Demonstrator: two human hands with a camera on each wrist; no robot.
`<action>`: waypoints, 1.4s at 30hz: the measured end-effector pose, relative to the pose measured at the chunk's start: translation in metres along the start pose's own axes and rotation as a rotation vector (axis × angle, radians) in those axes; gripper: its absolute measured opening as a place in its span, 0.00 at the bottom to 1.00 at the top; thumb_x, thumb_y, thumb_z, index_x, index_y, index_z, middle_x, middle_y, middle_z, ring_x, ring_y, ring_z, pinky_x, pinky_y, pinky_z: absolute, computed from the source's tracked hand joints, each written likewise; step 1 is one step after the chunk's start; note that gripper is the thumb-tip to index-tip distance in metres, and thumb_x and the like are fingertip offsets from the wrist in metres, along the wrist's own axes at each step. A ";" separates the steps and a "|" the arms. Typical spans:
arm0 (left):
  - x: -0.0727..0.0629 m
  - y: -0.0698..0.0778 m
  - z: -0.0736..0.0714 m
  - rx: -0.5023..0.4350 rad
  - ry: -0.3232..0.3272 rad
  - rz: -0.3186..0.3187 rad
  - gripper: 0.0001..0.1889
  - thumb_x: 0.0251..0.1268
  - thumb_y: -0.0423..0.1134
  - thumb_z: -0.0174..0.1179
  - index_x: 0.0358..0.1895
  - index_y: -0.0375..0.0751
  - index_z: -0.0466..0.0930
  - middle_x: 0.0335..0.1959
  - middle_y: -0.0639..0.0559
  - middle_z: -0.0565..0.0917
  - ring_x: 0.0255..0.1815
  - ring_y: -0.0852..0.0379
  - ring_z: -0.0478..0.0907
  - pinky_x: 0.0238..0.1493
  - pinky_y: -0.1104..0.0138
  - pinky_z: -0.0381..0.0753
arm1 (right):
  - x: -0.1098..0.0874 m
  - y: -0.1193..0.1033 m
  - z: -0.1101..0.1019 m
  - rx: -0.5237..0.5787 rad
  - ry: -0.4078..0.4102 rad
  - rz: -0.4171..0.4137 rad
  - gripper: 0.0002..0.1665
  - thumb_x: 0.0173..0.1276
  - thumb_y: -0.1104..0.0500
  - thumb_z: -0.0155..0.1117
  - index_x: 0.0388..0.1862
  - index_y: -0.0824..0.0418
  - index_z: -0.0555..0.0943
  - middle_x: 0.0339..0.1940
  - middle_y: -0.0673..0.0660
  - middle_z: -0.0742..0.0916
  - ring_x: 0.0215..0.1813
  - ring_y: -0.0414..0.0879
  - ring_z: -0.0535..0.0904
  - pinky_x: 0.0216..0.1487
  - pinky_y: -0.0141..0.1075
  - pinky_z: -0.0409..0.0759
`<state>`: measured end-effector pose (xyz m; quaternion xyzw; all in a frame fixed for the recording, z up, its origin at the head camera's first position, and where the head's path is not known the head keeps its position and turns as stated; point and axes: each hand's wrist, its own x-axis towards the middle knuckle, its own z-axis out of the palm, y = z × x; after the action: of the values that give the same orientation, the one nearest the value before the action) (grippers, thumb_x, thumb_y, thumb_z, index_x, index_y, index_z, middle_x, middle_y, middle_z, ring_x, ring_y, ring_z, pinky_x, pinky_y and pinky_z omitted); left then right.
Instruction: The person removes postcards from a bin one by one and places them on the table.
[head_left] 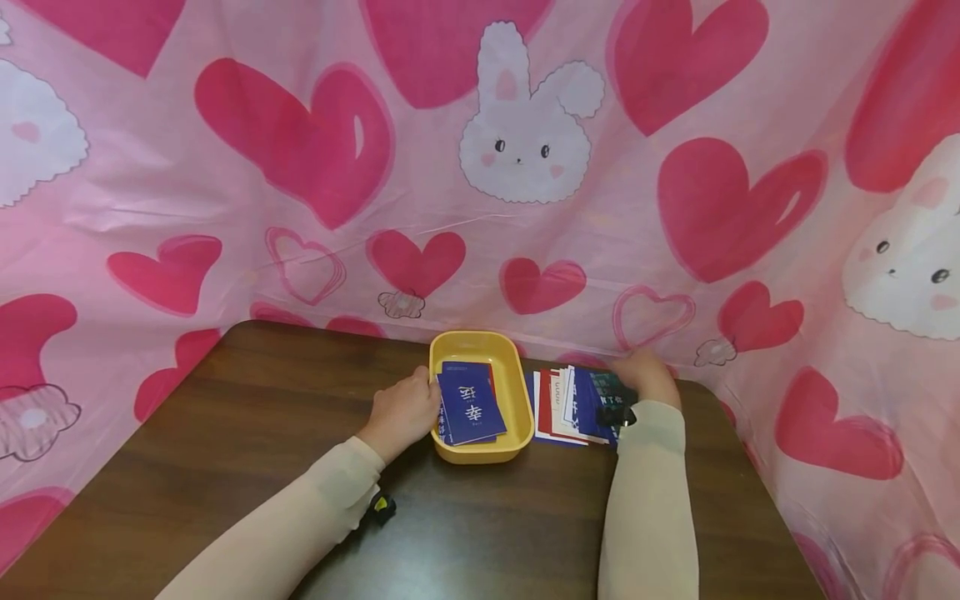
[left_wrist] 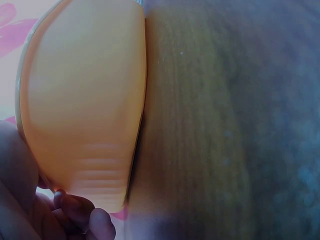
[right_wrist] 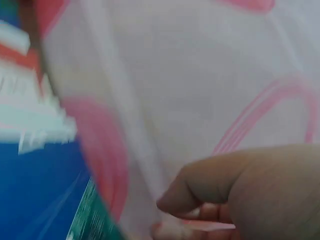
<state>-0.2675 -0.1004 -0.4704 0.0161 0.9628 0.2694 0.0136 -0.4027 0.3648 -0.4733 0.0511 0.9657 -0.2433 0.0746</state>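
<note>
A yellow plastic box (head_left: 483, 455) stands on the table, its near left side gripped by my left hand (head_left: 403, 412). In the left wrist view the curled fingers (left_wrist: 75, 210) lie at the rim by one end of the box wall (left_wrist: 85, 100). Blue cards (head_left: 471, 404) with white characters lie inside, a red edge showing beneath. Right of the box is a fanned row of cards (head_left: 562, 408) in white, red, blue and dark green. My right hand (head_left: 647, 379) is over the row's far right end; its thumb and fingers (right_wrist: 200, 192) are bent, with no card seen between them.
The dark brown wooden table (head_left: 480, 533) ends at the back against a pink cloth (head_left: 420, 167) printed with hearts and rabbits. That cloth also rises on the left and right sides. Dark wrist devices (head_left: 617, 415) sit at both sleeves.
</note>
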 end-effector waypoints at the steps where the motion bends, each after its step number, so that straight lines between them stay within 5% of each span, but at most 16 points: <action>1: 0.000 0.000 0.000 0.000 0.001 0.001 0.23 0.93 0.52 0.45 0.66 0.35 0.77 0.44 0.45 0.89 0.51 0.42 0.88 0.63 0.38 0.79 | -0.001 -0.007 -0.002 0.047 0.014 0.004 0.29 0.78 0.40 0.63 0.51 0.66 0.87 0.51 0.71 0.89 0.54 0.70 0.85 0.57 0.60 0.86; 4: 0.000 -0.001 0.000 -0.004 -0.003 0.000 0.23 0.93 0.51 0.45 0.66 0.35 0.78 0.43 0.45 0.89 0.51 0.43 0.88 0.63 0.38 0.79 | -0.025 -0.042 -0.014 0.122 0.020 -0.013 0.18 0.76 0.45 0.63 0.41 0.59 0.84 0.36 0.60 0.84 0.44 0.58 0.78 0.45 0.51 0.78; 6: 0.000 0.000 0.000 -0.010 -0.008 -0.003 0.23 0.93 0.52 0.45 0.67 0.36 0.77 0.43 0.46 0.89 0.50 0.44 0.88 0.63 0.38 0.78 | -0.038 -0.059 -0.020 0.140 0.055 -0.057 0.16 0.74 0.46 0.63 0.44 0.57 0.86 0.35 0.57 0.85 0.42 0.55 0.78 0.43 0.48 0.78; 13: 0.000 0.000 0.000 -0.013 -0.010 -0.008 0.23 0.93 0.51 0.45 0.67 0.35 0.77 0.45 0.45 0.90 0.51 0.43 0.88 0.63 0.38 0.78 | -0.089 -0.122 -0.035 0.176 0.019 -0.152 0.24 0.80 0.47 0.65 0.61 0.64 0.84 0.52 0.65 0.89 0.55 0.59 0.82 0.58 0.50 0.83; 17: 0.000 0.000 0.000 -0.017 -0.004 -0.008 0.23 0.93 0.51 0.46 0.68 0.35 0.77 0.46 0.44 0.90 0.53 0.42 0.88 0.64 0.37 0.78 | -0.101 -0.150 -0.033 0.209 -0.012 -0.203 0.28 0.83 0.44 0.66 0.68 0.62 0.83 0.61 0.67 0.90 0.63 0.62 0.86 0.67 0.54 0.87; 26: -0.001 -0.002 0.000 -0.020 -0.013 -0.005 0.23 0.93 0.50 0.46 0.68 0.35 0.77 0.44 0.45 0.89 0.50 0.44 0.88 0.64 0.37 0.79 | -0.100 -0.177 -0.019 0.289 -0.068 -0.278 0.27 0.84 0.47 0.68 0.71 0.63 0.83 0.58 0.66 0.92 0.59 0.64 0.90 0.63 0.53 0.91; 33: 0.000 0.001 0.001 -0.008 -0.011 -0.003 0.23 0.93 0.51 0.46 0.67 0.34 0.77 0.42 0.46 0.89 0.48 0.44 0.87 0.62 0.38 0.79 | -0.091 -0.207 0.008 0.193 -0.132 -0.331 0.24 0.80 0.49 0.72 0.66 0.62 0.87 0.52 0.63 0.91 0.50 0.57 0.90 0.56 0.48 0.94; 42: 0.001 -0.003 -0.001 -0.020 -0.025 -0.009 0.24 0.93 0.52 0.45 0.69 0.33 0.76 0.43 0.46 0.88 0.49 0.43 0.87 0.64 0.37 0.78 | -0.076 -0.249 0.042 0.026 -0.276 -0.295 0.11 0.78 0.52 0.74 0.50 0.57 0.86 0.37 0.59 0.92 0.38 0.53 0.88 0.45 0.44 0.91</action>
<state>-0.2683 -0.1036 -0.4708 0.0152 0.9599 0.2787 0.0271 -0.3562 0.1213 -0.3819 -0.1239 0.9400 -0.2690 0.1692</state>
